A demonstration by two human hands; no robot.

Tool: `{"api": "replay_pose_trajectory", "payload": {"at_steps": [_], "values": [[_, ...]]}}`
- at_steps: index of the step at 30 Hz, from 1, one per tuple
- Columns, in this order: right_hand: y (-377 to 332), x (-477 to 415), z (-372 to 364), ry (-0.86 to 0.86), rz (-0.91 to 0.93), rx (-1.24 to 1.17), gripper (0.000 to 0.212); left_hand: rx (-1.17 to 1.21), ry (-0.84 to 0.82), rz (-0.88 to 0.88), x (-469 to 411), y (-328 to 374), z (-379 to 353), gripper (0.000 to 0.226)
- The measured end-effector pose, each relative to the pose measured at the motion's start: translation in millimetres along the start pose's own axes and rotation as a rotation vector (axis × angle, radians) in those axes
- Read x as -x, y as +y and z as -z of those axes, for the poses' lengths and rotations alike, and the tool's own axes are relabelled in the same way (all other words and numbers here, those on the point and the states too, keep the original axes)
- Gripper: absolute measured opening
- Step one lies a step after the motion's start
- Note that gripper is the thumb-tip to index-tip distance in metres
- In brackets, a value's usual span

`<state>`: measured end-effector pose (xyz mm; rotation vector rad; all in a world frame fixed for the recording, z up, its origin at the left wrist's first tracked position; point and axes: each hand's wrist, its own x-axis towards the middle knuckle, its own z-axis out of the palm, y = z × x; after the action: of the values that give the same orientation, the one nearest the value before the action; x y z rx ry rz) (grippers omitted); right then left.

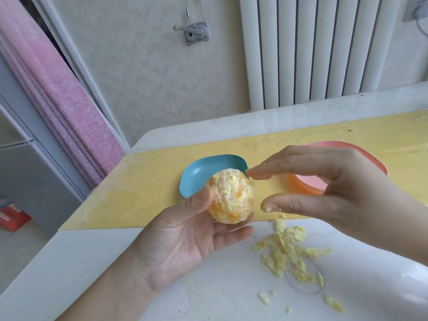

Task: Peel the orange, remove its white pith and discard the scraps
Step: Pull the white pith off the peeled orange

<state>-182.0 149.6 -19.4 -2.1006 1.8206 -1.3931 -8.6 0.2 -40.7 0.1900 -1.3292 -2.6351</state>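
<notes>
Left hand [185, 237]: your fingers grip the orange [230, 200].
Right hand [342, 193]: your thumb and forefinger spread apart, holding nothing.
Relation: orange lies just left of your right fingertips.

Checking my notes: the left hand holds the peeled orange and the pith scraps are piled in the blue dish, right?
Not quite. In the head view the left hand holds the peeled orange, but the pith scraps are piled on the white table, not in the blue dish.

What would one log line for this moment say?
left hand holds peeled orange | right hand open beside it | scraps on table
</notes>
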Motion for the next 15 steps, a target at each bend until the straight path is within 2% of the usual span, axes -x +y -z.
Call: {"api": "replay_pose_trajectory", "payload": {"at_steps": [3, 7, 10, 15], "values": [[-2.7, 1.3, -4.8, 0.053, 0.022, -0.052, 0.03, -0.037, -0.029, 0.007, 0.5, -1.1, 0.6, 0.049], [-5.6, 2.5, -7.8, 0.125, 0.018, -0.085, 0.017, -0.036, -0.017, 0.012, 1.7, -4.4, 0.8, 0.056], [-9.0, 2.5, -7.6, 0.155, 0.057, 0.043, 0.01, -0.042, -0.012, 0.008, 1.3, -5.8, -0.8, 0.055], [-11.6, 4.0, -9.7, 0.203, 0.125, 0.173, 0.013, -0.045, 0.016, 0.004, 0.5, -5.7, -2.8, 0.057]]}}
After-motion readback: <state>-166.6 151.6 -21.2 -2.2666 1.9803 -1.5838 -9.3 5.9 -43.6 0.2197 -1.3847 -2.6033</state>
